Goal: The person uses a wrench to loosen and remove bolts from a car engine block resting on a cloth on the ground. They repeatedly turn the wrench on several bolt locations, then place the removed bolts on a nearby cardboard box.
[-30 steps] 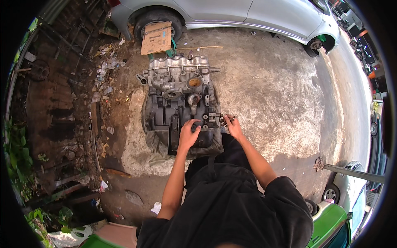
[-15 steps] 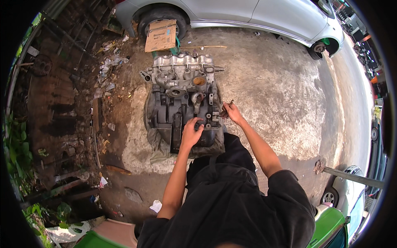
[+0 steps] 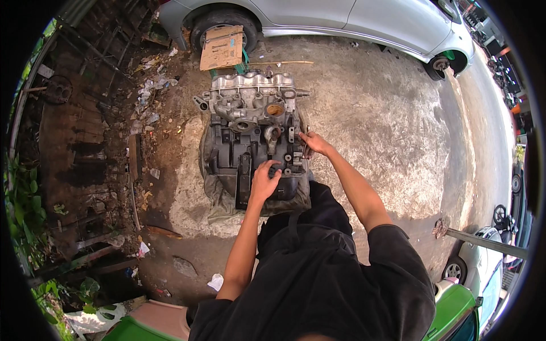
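Left hand (image 3: pixel 265 181) laid over the near part of a bulky dark-grey and silver metal engine (image 3: pixel 227 142), fingers bent, thumb and forefinger spread apart; no telling whether pinching any small part between them. Right hand (image 3: pixel 314 144) at the engine's right edge, forefinger reaching toward its side, remaining fingers folded underneath; grip hidden, so impossible to say whether pinching something or merely touching metal.

Directly in front of the black-clothed person (image 3: pixel 318 273), the engine, resting on a crumpled grey-green cloth sheet (image 3: pixel 222 212) spread past its left and near edges, over a stained grey concrete floor (image 3: pixel 369 113). On the engine's near side, just left of the left hand, a long black metal bracket (image 3: pixel 243 182). At the engine's far end, a ribbed silver cast-metal cover (image 3: pixel 250 81); just nearer, a silver manifold with round openings (image 3: pixel 230 108), one rusty orange inside.

Just beyond the engine, a flat brown cardboard piece (image 3: pixel 222 50) on a green stand (image 3: pixel 245 59), with a thin pale wooden stick (image 3: pixel 290 62) to the right. Farther beyond, a silver car (image 3: pixel 307 17). Left of the engine, well apart, scattered pale litter (image 3: pixel 149 91) on dirt.
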{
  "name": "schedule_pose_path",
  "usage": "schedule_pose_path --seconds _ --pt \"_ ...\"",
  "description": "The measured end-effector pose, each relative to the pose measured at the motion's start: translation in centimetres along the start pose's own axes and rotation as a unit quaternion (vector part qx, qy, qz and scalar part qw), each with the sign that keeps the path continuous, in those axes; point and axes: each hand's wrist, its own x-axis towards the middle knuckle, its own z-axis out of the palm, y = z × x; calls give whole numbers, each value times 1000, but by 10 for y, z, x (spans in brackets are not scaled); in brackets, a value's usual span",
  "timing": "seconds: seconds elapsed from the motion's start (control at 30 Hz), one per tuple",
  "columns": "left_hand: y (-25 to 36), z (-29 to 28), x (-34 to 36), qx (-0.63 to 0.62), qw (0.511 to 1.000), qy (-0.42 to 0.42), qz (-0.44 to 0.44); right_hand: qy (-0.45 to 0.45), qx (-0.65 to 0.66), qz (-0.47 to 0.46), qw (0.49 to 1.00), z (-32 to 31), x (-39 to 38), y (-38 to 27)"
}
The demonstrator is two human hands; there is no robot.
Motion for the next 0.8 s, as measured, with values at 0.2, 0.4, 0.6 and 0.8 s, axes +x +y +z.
schedule_pose_path --seconds 0.2,0.4,0.6,0.8 --pt "1 0 -1 -3 1000 3 3 -1 67 18 998 -2 10 8" --pt "0 0 -1 -22 1000 7 16 42 16 12 999 8 3 1" --pt "-2 1 0 -34 999 6 0 91 -97 8 991 19 -31 -2" --pt "-3 2 -1 -19 999 3 33 214 -142 -206 944 81 -101 40"
